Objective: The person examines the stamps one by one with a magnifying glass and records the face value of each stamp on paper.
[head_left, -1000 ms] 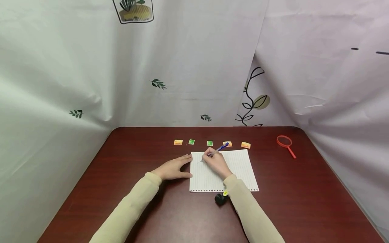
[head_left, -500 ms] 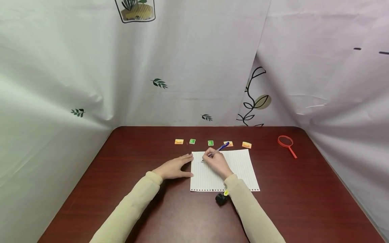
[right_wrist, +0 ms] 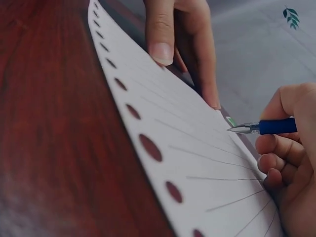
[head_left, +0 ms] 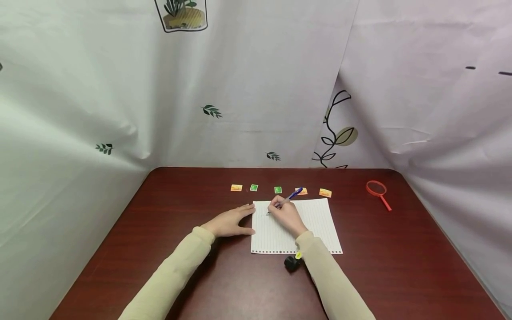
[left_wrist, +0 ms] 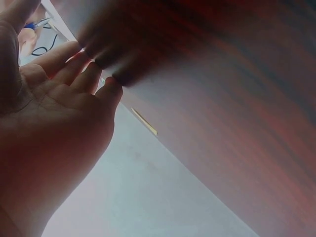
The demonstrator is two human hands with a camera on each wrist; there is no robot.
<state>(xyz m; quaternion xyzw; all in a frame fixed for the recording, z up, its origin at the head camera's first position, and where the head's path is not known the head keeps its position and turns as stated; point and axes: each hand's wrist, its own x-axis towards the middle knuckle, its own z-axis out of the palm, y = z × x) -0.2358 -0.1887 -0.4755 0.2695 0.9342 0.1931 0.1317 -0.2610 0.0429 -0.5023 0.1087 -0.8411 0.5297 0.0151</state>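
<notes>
A sheet of lined paper (head_left: 320,222) with a row of punched holes along its near edge lies on the dark red table. My right hand (head_left: 286,215) pinches a pen (head_left: 295,193) with a blue cap end, its tip at the upper left part of the sheet. In the right wrist view the pen's blue grip (right_wrist: 277,126) and metal tip show close over the lines. My left hand (head_left: 228,222) lies with fingers spread, thumb and fingertips at the sheet's left edge. The left wrist view shows that palm (left_wrist: 54,108) with fingers extended.
Beyond the paper runs a row of small cards, orange (head_left: 236,188) and green (head_left: 278,190). A red magnifying glass (head_left: 376,188) lies at the right. A small black object (head_left: 291,264) sits by the right sleeve. White cloth (head_left: 256,89) hangs behind the table.
The camera view has shifted slightly. Both hands keep nearly the same places, with the pen tip still at the sheet's upper left.
</notes>
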